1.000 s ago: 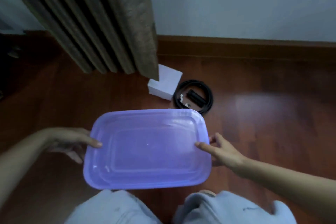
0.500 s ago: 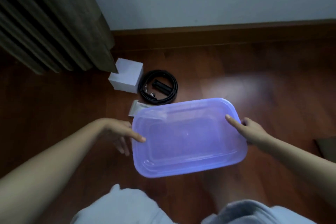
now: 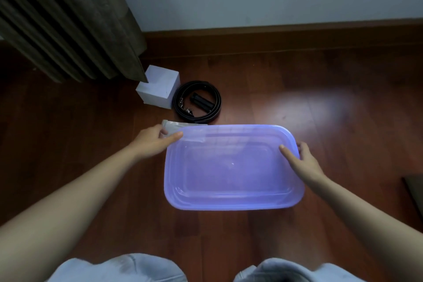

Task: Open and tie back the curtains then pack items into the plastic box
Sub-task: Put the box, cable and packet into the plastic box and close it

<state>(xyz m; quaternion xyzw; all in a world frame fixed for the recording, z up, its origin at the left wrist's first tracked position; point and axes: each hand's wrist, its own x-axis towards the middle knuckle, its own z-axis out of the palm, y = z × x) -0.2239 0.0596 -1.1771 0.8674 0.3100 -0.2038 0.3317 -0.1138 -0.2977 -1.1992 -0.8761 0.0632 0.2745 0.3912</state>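
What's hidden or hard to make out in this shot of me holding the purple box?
Head view only:
Silver packet: mostly hidden behind the plastic box and left hand.
White carton: one corner covered by the curtain.
Dark object at the right edge: cut off, unidentifiable.
Black item inside the coiled belt: too dark to identify.

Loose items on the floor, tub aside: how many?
4: white box by curtain, belt beside it, black tube inside belt, pouch partly behind tub. Tub may hide more.

Purple plastic box [image 3: 231, 167], black belt [image 3: 198, 101]
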